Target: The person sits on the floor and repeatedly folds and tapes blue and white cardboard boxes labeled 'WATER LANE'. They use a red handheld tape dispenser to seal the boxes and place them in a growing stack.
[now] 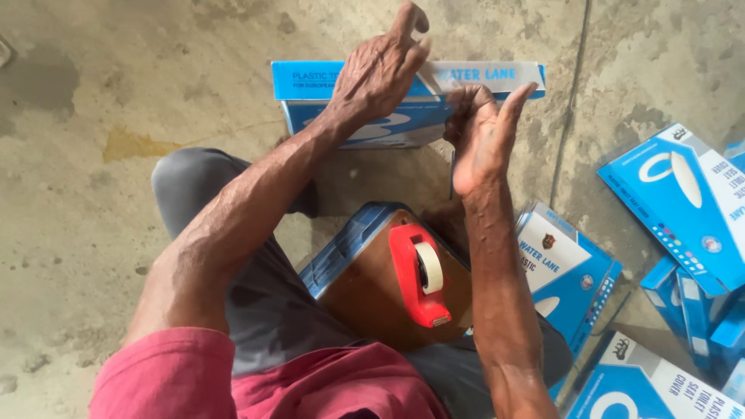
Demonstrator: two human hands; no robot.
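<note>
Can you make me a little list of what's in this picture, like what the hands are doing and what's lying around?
place: concrete floor, seen from above
left hand: resting on top of the upright blue and white box
right hand: pressed against that box's front edge
between the arms: red tape dispenser with a pale roll, lying on a brown board
to the right: more blue boxes lying about
clothes: red shirt, grey trousers
</note>
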